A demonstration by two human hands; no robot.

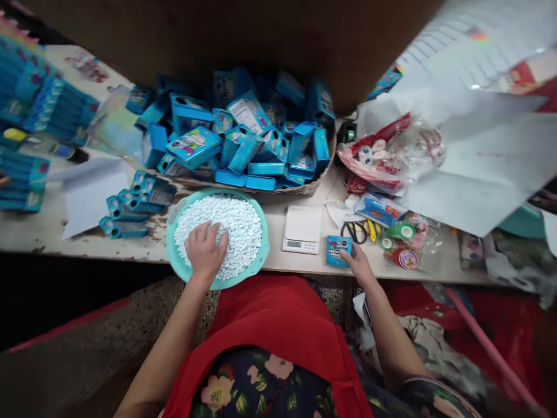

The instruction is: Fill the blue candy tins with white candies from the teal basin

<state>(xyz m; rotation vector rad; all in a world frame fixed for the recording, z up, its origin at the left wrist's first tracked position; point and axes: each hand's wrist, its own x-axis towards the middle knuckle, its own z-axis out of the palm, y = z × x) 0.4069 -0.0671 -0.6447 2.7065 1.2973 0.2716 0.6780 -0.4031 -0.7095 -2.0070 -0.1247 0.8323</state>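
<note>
My left hand (205,249) lies on the small white candies (243,232) heaped in a turquoise basin (173,251). Its fingers are apart, with the tips against or slightly in the heap. In my right hand (357,259) is a small blue candy box (334,251), gripped by its right side near the table's front edge. Between the basin and that box sits a white digital scale (303,225) with nothing on its plate. Behind the basin, a wide cardboard container (319,184) is piled with blue boxes (195,146).
Several narrow blue boxes (137,200) stand grouped left of the basin. Black-handled scissors (354,231), a yellow-handled tool (372,229) and green tape rolls (402,231) lie at right. Packed blue boxes (61,107) fill the far left, where another person's fingertips (4,181) show.
</note>
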